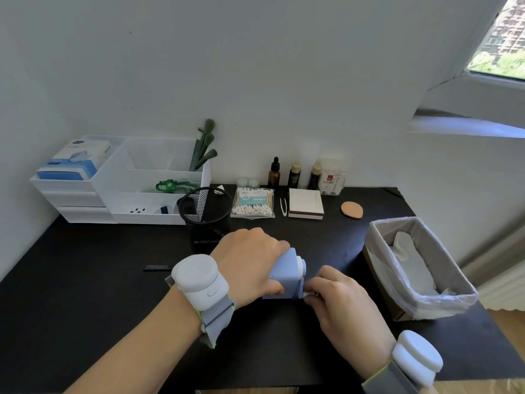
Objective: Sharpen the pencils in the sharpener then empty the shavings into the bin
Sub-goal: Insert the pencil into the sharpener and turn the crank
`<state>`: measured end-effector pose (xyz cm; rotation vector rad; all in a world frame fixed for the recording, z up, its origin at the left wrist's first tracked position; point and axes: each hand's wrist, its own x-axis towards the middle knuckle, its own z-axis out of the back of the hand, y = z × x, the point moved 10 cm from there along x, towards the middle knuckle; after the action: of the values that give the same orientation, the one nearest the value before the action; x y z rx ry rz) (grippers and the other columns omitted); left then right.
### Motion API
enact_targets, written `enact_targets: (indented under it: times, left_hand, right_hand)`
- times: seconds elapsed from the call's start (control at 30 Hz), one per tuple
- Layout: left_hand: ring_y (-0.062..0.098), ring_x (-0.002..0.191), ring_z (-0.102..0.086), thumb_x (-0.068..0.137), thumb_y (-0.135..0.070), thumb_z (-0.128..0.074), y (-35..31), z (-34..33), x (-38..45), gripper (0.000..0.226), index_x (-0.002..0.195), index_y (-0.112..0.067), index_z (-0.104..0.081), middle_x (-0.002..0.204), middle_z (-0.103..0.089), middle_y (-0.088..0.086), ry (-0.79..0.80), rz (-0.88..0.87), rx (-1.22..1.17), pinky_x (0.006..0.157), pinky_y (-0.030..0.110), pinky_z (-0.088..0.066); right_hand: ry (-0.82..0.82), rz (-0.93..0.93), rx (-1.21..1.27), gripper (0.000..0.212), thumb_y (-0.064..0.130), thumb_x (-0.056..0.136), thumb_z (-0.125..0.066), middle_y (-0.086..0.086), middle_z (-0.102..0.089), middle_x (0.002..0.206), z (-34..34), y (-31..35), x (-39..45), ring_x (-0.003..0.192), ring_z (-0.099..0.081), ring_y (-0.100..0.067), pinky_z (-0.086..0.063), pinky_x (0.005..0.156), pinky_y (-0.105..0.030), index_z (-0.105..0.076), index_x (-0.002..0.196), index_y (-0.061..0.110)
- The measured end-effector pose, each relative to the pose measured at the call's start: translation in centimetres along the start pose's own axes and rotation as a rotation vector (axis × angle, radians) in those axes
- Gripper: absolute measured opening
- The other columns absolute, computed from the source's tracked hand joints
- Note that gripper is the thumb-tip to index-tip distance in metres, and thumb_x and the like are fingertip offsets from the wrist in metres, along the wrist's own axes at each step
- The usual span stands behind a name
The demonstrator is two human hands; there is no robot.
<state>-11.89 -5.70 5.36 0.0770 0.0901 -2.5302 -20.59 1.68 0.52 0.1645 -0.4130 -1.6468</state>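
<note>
A light blue box-shaped pencil sharpener (285, 275) stands on the black desk (93, 282), near the middle. My left hand (250, 265) wraps over its top and left side and holds it down. My right hand (338, 300) sits at the sharpener's lower right, fingertips pinched on a small white part at its base; I cannot tell what that part is. The bin (420, 265), a cardboard box lined with a clear plastic bag, stands at the desk's right edge with white scraps inside. A dark pencil-like stick (157, 268) lies flat to the left.
A black mesh cup (206, 214) stands just behind my left hand. White organiser trays (119, 180) line the back left. Cotton swabs (252, 203), a white box (305, 204), small bottles (295, 174) and a tan sponge (351, 209) sit along the back. Both wrists carry white strapped devices.
</note>
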Motion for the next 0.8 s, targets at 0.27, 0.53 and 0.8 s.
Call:
enact_targets:
  times: [0.27, 0.53, 0.8]
  left_hand:
    - [0.019, 0.113, -0.057, 0.084, -0.054, -0.058, 0.6, -0.3, -0.8, 0.05, 0.127, -0.031, -0.048, 0.124, -0.058, -0.01, -0.075, 0.021, -0.083, 0.088, 0.039, -0.049]
    - [-0.003, 0.145, -0.019, 0.083, -0.058, -0.064, 2.2, -0.8, -2.9, 0.089, 0.154, -0.035, -0.016, 0.159, -0.018, -0.022, -0.181, -0.007, -0.309, 0.115, 0.015, -0.018]
    - [-0.001, 0.124, -0.05, 0.08, -0.063, -0.048, 6.6, 0.0, -7.5, 0.067, 0.138, -0.032, -0.053, 0.134, -0.057, -0.017, -0.379, 0.055, -0.25, 0.103, 0.01, -0.034]
  right_hand:
    - [0.008, 0.016, 0.112, 0.013, 0.029, 0.081, -0.069, 0.017, -0.049, 0.089, -0.6, -0.5, -0.2, 0.086, -0.053, -0.007, -0.049, 0.072, -0.027, -0.068, 0.094, 0.029]
    - [0.02, 0.017, 0.098, 0.026, 0.039, 0.081, -0.068, 0.016, -0.049, 0.095, -0.7, -0.4, -0.2, 0.093, -0.051, -0.007, -0.049, 0.079, -0.028, -0.066, 0.105, 0.03]
    - [-0.011, 0.005, 0.129, 0.043, 0.035, 0.079, -0.073, 0.015, -0.05, 0.101, 0.8, -0.2, 0.2, 0.097, -0.054, -0.008, -0.049, 0.083, -0.027, -0.059, 0.119, 0.031]
